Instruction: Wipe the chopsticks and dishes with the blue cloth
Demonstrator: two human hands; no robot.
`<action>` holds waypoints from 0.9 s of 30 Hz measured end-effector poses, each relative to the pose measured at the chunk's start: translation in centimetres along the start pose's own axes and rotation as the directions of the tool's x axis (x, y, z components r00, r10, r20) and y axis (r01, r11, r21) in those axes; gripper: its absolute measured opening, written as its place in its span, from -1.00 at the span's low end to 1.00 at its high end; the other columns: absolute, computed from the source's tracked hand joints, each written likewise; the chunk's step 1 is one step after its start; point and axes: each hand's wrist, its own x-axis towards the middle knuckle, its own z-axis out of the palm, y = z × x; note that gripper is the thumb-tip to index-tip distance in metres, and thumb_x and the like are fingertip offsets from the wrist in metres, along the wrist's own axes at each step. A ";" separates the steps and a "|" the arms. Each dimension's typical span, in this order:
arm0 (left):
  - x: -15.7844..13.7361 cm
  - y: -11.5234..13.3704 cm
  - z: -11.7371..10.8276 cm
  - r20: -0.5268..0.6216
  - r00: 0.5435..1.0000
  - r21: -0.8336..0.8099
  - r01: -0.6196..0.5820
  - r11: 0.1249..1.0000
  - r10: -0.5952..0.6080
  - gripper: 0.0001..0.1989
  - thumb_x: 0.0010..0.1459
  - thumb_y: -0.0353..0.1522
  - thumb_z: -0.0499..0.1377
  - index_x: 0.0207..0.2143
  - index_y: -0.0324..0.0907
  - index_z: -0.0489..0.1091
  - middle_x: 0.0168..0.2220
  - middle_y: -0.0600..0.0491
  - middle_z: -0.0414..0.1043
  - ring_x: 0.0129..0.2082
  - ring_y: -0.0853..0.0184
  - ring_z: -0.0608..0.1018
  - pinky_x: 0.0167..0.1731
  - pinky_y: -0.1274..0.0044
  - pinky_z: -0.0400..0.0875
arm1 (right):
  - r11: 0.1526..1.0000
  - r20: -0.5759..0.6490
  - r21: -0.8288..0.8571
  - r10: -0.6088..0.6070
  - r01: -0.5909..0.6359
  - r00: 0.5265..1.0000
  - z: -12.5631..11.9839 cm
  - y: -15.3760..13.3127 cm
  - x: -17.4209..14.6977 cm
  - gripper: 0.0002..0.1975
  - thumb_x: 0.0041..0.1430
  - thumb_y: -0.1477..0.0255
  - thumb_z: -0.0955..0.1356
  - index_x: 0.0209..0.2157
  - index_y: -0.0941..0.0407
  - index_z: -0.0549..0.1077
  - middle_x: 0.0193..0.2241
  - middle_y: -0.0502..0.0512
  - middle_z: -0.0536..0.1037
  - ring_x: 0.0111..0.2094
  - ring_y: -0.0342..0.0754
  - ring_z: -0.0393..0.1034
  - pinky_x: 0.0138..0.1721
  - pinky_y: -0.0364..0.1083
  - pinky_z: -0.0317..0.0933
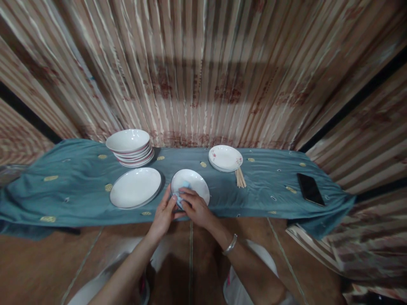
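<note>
A white plate with a dark rim is at the front edge of the table, tilted slightly towards me. My left hand grips its left side, thumb over the rim and fingers beneath. With my right hand I press a light blue cloth against the plate's inner face; the fingers cover part of the cloth. Just left of it lies a small stack of white oval plates with dark rims.
Behind the oval plates stands a stack of bowls and plates. Flowered plates rest at the back, with chopsticks sticking out in front. A black phone lies at the right on the teal tablecloth. A striped curtain hangs behind.
</note>
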 end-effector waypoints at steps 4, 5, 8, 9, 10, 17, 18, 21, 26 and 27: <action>0.2 0.0 -0.4 -0.023 0.999 -0.041 0.027 0.999 -0.028 -0.18 0.02 -0.23 0.27 0.29 -0.01 -0.03 -0.23 0.00 0.52 -0.41 0.35 0.56 -0.39 0.45 0.54 | 1.000 0.087 0.027 -0.013 0.011 0.996 -1.0 -0.7 -1.1 -0.75 0.25 0.48 0.20 -0.18 0.10 0.49 -0.01 0.15 0.47 0.07 -0.07 0.30 0.09 -0.02 0.18; 0.2 0.0 -0.4 -0.025 0.999 -0.035 0.028 0.999 -0.029 -0.19 0.03 -0.23 0.26 0.28 -0.01 -0.02 -0.24 0.00 0.52 -0.42 0.34 0.56 -0.41 0.46 0.54 | 0.999 0.107 0.036 -0.022 0.019 0.994 -1.2 -0.8 -1.3 -0.76 0.25 0.48 0.21 -0.19 0.10 0.49 -0.03 0.13 0.48 0.06 -0.08 0.32 0.08 -0.03 0.18; 0.2 0.3 -0.3 -0.024 1.000 -0.007 0.019 1.000 -0.019 -0.24 0.06 -0.23 0.23 0.28 -0.02 0.00 -0.15 -0.04 0.51 -0.38 0.31 0.57 -0.45 0.47 0.54 | 0.999 0.142 0.008 -0.032 0.031 0.989 -1.9 -0.8 -2.3 -0.82 0.21 0.48 0.26 -0.21 0.10 0.48 -0.05 0.13 0.49 0.01 -0.06 0.35 0.06 -0.03 0.21; 0.2 0.4 -0.2 -0.026 1.000 0.001 0.013 1.000 -0.013 -0.25 0.07 -0.24 0.22 0.28 -0.02 0.00 -0.09 -0.06 0.48 -0.36 0.31 0.57 -0.46 0.47 0.54 | 0.999 0.145 -0.032 -0.025 0.030 0.989 -2.1 -0.6 -2.7 -0.83 0.19 0.48 0.29 -0.20 0.11 0.47 -0.04 0.14 0.49 0.01 -0.04 0.35 0.06 -0.02 0.21; 0.2 0.5 -0.1 -0.031 0.999 0.006 0.012 1.000 -0.012 -0.26 0.08 -0.26 0.22 0.28 -0.02 0.00 -0.03 -0.08 0.45 -0.35 0.31 0.57 -0.47 0.48 0.54 | 0.996 0.144 -0.083 -0.018 0.031 0.989 -2.2 -0.3 -3.2 -0.81 0.16 0.49 0.31 -0.17 0.12 0.46 -0.03 0.16 0.48 0.02 -0.01 0.34 0.07 0.00 0.21; 0.5 1.1 0.9 -0.043 0.998 -0.044 0.049 0.998 -0.051 -0.31 0.12 -0.33 0.19 0.27 -0.04 0.01 -0.04 -0.07 0.44 -0.39 0.36 0.57 -0.44 0.45 0.56 | 0.907 0.132 -0.419 0.016 0.041 0.991 -3.0 1.5 -4.8 -0.68 0.17 0.62 0.23 -0.06 0.13 0.41 -0.03 0.21 0.47 0.00 0.04 0.32 0.07 0.08 0.20; 0.6 1.2 1.0 -0.044 0.998 -0.049 0.051 0.997 -0.053 -0.31 0.12 -0.33 0.19 0.27 -0.05 0.01 -0.06 -0.07 0.45 -0.39 0.35 0.58 -0.43 0.44 0.56 | 0.899 0.132 -0.434 0.009 0.049 0.991 -3.1 1.5 -4.8 -0.69 0.19 0.62 0.22 -0.07 0.13 0.41 -0.05 0.21 0.48 -0.01 0.05 0.33 0.06 0.08 0.21; 0.8 1.4 1.3 -0.040 0.998 -0.042 0.051 0.998 -0.053 -0.34 0.13 -0.32 0.18 0.26 -0.11 0.02 -0.16 -0.07 0.50 -0.40 0.32 0.59 -0.42 0.40 0.56 | 0.894 0.112 -0.443 -0.019 0.067 0.994 -3.9 1.2 -4.4 -0.71 0.23 0.60 0.19 -0.09 0.15 0.42 -0.08 0.20 0.49 -0.05 0.05 0.33 0.03 0.06 0.21; 1.6 1.2 1.1 -0.013 1.000 0.033 0.028 0.999 -0.028 -0.38 0.16 -0.26 0.14 0.23 -0.18 0.05 -0.26 -0.08 0.52 -0.38 0.26 0.60 -0.39 0.37 0.55 | 0.924 0.066 -0.378 -0.037 0.059 0.997 -5.9 -0.1 -3.7 -0.77 0.28 0.54 0.17 -0.16 0.12 0.42 -0.22 0.14 0.52 -0.12 0.02 0.33 -0.04 0.00 0.21; 1.8 1.1 1.0 -0.033 0.999 0.055 0.013 0.998 -0.012 -0.36 0.16 -0.25 0.14 0.24 -0.17 0.03 -0.23 -0.10 0.51 -0.32 0.24 0.60 -0.36 0.36 0.55 | 0.931 0.049 -0.362 -0.032 0.048 0.998 -6.3 -0.4 -3.6 -0.78 0.29 0.51 0.17 -0.19 0.11 0.42 -0.25 0.12 0.51 -0.15 0.01 0.33 -0.06 -0.01 0.21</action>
